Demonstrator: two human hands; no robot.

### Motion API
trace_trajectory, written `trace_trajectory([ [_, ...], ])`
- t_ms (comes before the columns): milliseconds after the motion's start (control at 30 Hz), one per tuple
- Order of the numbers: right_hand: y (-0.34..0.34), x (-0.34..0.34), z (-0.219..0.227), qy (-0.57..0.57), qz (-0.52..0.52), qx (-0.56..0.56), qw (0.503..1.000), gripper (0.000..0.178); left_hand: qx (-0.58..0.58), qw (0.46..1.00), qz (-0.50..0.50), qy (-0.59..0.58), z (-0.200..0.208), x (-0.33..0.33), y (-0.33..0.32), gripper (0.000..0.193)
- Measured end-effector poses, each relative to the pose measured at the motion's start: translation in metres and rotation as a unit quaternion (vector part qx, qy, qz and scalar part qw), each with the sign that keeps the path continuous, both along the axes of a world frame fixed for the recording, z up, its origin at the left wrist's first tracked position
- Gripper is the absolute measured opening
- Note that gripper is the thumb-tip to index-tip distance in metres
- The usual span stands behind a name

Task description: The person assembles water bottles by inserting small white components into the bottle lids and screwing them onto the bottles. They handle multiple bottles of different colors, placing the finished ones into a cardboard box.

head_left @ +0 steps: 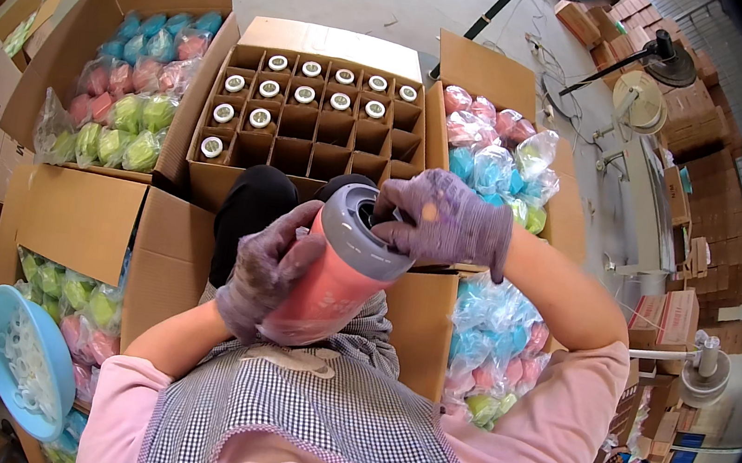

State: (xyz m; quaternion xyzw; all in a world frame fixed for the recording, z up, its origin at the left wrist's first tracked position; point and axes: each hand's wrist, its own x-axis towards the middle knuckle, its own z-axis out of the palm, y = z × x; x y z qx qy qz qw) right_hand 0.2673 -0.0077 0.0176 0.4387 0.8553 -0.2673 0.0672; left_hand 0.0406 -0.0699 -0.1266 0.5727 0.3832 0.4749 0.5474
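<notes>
A pink flask [331,287] with a grey collar leans in front of my lap, its open top turned up and away from me. My left hand [269,270], in a purple-grey knit glove, wraps round the left side of its pink body. Over the collar bends my right hand [448,218], gloved alike, with its fingers curled at the dark opening. Those fingertips are partly hidden, so I cannot tell what they grip there. Beyond my knees stands a divided carton [206,180]; several white-capped items [305,94] stand upright in its far and left cells.
Bagged blue, pink and green pieces fill a carton [176,164] at left and another [568,197] at right. Further bagged pieces lie in cartons beside me. A light blue basin [63,350] holds white rings [25,364]. Fans and stacked boxes [717,240] stand at far right.
</notes>
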Motion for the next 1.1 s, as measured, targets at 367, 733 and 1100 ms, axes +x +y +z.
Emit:
trace_trajectory([
  [367,0.02,0.046,-0.058,0.148,-0.005,0.091,0.985,0.028,0.07,0.953,-0.222,0.194,-0.008,-0.082,0.013,0.095],
  [733,-0.041,-0.054,-0.053,0.206,-0.06,0.279,0.936,0.103,0.067,0.981,0.057,-0.175,0.081,-0.004,0.094,0.017],
  [1100,-0.018,-0.018,-0.127,0.335,-0.096,0.392,0.851,0.019,0.105,0.974,-0.111,0.17,-0.023,-0.056,0.053,0.058],
])
